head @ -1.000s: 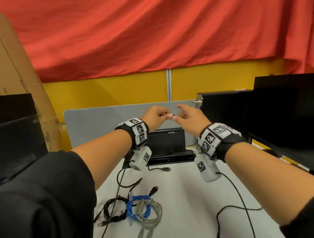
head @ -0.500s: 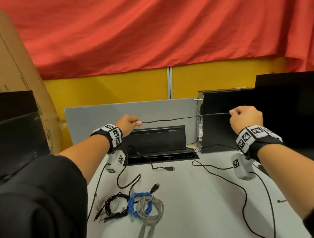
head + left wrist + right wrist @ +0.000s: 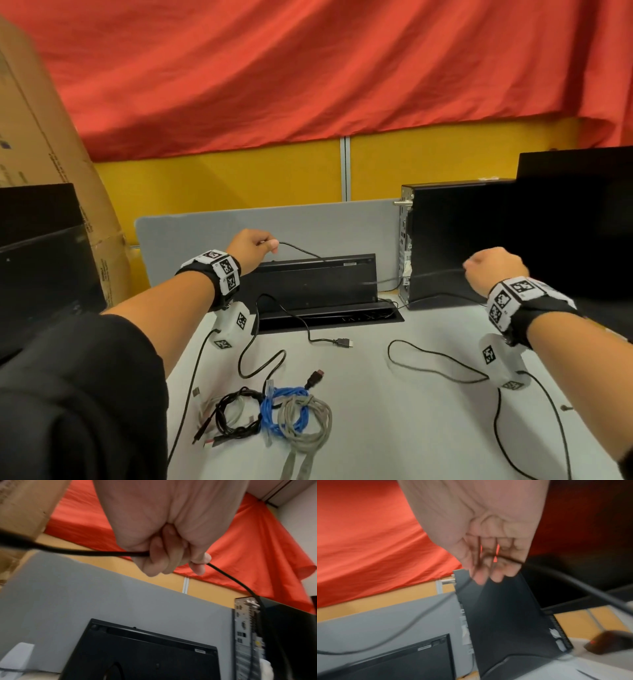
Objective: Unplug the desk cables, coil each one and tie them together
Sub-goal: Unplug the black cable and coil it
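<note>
I'm pinching the black cable (image 3: 301,251) in left hand (image 3: 251,248) and right hand (image 3: 493,270), held apart to measure a coil loop.

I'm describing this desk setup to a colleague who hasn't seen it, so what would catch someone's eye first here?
Probably the big red cloth draped across the whole back wall above the yellow partition. Next, the two raised hands, left hand and right hand, holding a thin black cable that sags between them over the desk. Then the bundle of coiled cables, black, blue and grey, lying at the near edge of the desk.
</note>
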`<state>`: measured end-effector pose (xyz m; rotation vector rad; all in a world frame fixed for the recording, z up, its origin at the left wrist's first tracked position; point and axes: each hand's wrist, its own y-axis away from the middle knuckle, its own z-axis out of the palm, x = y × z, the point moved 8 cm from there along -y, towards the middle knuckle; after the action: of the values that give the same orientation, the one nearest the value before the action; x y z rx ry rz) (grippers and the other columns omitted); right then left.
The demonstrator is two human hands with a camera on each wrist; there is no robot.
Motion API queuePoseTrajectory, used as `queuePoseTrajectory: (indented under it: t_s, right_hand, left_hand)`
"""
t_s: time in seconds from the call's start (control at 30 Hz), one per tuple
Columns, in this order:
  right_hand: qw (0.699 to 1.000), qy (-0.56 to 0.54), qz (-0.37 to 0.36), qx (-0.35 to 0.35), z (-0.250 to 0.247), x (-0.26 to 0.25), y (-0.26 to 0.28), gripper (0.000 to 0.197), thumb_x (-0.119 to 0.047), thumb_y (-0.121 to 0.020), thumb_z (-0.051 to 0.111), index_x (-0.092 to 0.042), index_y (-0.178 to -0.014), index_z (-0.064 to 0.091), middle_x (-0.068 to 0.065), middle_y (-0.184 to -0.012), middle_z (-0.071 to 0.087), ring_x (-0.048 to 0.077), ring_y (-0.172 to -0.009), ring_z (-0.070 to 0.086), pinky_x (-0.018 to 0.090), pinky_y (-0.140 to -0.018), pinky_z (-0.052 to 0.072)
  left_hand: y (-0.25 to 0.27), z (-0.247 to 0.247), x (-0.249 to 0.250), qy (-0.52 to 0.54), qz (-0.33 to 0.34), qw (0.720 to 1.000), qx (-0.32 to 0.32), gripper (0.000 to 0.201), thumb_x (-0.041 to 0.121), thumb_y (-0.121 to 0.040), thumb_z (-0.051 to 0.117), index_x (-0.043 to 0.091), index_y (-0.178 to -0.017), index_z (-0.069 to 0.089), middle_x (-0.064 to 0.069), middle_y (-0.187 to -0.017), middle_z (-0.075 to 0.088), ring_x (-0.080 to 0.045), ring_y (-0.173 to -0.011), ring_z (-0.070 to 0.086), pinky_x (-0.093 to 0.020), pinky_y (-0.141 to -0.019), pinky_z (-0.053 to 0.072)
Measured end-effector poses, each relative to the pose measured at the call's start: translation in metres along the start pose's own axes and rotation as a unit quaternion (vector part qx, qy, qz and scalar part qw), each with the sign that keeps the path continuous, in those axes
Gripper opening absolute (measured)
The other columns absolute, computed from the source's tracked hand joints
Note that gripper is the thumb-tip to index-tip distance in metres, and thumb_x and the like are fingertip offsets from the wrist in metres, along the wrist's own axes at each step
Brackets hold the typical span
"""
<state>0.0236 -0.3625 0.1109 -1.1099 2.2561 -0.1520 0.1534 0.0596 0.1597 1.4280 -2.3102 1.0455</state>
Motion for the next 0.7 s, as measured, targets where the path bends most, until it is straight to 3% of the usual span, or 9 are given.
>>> queuePoseTrajectory:
  t_s: [0.07, 0.17, 0.23, 0.27, 0.33, 0.37, 0.43, 0.53, 0.7]
  right_hand:
    - [0.996, 0.034, -0.075, -0.044, 0.007, -0.034, 0.016, 0.028, -0.024, -0.093, 0.05, -0.013, -0.112, 0.067, 0.013, -0.111, 0.067, 0.033, -0.098, 0.062, 0.036, -0.082, 0.051]
    - [0.97, -0.092, -0.21, -0.08, 0.007, -0.098, 0.054, 0.043, -0.031, -0.096, 0.05, -0.021, -0.137, 0.049, 0.003, -0.133, 0.057, 0.02, -0.109, 0.058, 0.033, -0.094, 0.044]
    - [0.932, -0.181, -0.274, -0.153, 0.012, -0.139, 0.085, 0.053, -0.037, -0.096, 0.052, -0.025, -0.145, 0.038, -0.002, -0.134, 0.058, 0.013, -0.111, 0.058, 0.027, -0.095, 0.041]
    - [0.911, -0.229, -0.278, -0.201, 0.017, -0.153, 0.096, 0.052, -0.037, -0.096, 0.052, -0.025, -0.145, 0.039, -0.001, -0.124, 0.064, 0.013, -0.107, 0.061, 0.024, -0.091, 0.043]
    - [0.882, -0.312, -0.247, -0.254, 0.023, -0.165, 0.106, 0.036, -0.031, -0.097, 0.053, -0.021, -0.131, 0.055, 0.005, -0.089, 0.069, 0.016, -0.081, 0.065, 0.025, -0.073, 0.051]
    - [0.888, -0.317, -0.244, -0.225, 0.018, -0.163, 0.101, 0.025, -0.028, -0.097, 0.053, -0.019, -0.118, 0.065, 0.005, -0.079, 0.066, 0.017, -0.072, 0.061, 0.029, -0.068, 0.051]
    - [0.92, -0.27, -0.248, -0.14, 0.007, -0.146, 0.084, 0.021, -0.027, -0.096, 0.056, -0.017, -0.097, 0.074, 0.001, -0.078, 0.067, 0.012, -0.072, 0.059, 0.03, -0.072, 0.048]
    - [0.945, -0.226, -0.224, -0.07, -0.003, -0.111, 0.064, 0.02, -0.032, -0.093, 0.06, -0.02, -0.086, 0.074, -0.002, -0.086, 0.071, 0.011, -0.081, 0.065, 0.028, -0.075, 0.05]
    - [0.963, -0.19, -0.187, -0.036, 0.013, -0.081, 0.061, 0.023, -0.045, -0.089, 0.061, -0.029, -0.073, 0.068, -0.007, -0.076, 0.067, 0.015, -0.066, 0.064, 0.032, -0.061, 0.055]
  left_hand:
    - [0.003, 0.01, 0.017, 0.012, 0.012, 1.0, -0.012, 0.025, 0.025, -0.099, 0.052, 0.011, -0.086, 0.068, 0.004, -0.053, 0.042, -0.01, -0.049, 0.035, -0.022, -0.049, 0.03]
    - [0.006, 0.037, 0.049, 0.053, 0.033, 0.997, -0.048, 0.026, 0.03, -0.098, 0.053, 0.014, -0.086, 0.068, 0.015, -0.048, 0.044, -0.001, -0.046, 0.037, -0.018, -0.046, 0.03]
    - [0.009, 0.056, 0.071, 0.083, 0.051, 0.992, -0.076, 0.025, 0.033, -0.098, 0.053, 0.017, -0.084, 0.067, 0.016, -0.04, 0.045, 0.0, -0.039, 0.04, -0.012, -0.041, 0.029]
    - [0.011, 0.062, 0.08, 0.092, 0.063, 0.99, -0.086, 0.025, 0.033, -0.098, 0.053, 0.018, -0.083, 0.067, 0.018, -0.038, 0.046, 0.001, -0.036, 0.041, -0.01, -0.038, 0.028]
    - [0.014, 0.069, 0.09, 0.102, 0.078, 0.987, -0.099, 0.025, 0.033, -0.098, 0.054, 0.019, -0.081, 0.067, 0.019, -0.038, 0.044, 0.003, -0.033, 0.04, -0.007, -0.034, 0.026]
    - [0.016, 0.07, 0.091, 0.103, 0.076, 0.986, -0.111, 0.026, 0.033, -0.097, 0.054, 0.02, -0.08, 0.068, 0.018, -0.037, 0.043, 0.001, -0.032, 0.038, -0.007, -0.034, 0.025]
    - [0.022, 0.071, 0.083, 0.092, 0.055, 0.983, -0.151, 0.027, 0.034, -0.097, 0.054, 0.021, -0.079, 0.069, 0.016, -0.037, 0.04, -0.001, -0.032, 0.033, -0.011, -0.035, 0.027]
    - [0.041, 0.077, 0.072, 0.104, 0.01, 0.967, -0.233, 0.029, 0.034, -0.099, 0.051, 0.018, -0.083, 0.069, 0.013, -0.044, 0.039, -0.006, -0.039, 0.031, -0.018, -0.04, 0.028]
    - [0.09, 0.102, 0.097, 0.299, -0.033, 0.879, -0.37, 0.03, 0.026, -0.102, 0.045, 0.009, -0.09, 0.065, 0.005, -0.055, 0.031, -0.01, -0.047, 0.023, -0.023, -0.045, 0.019]
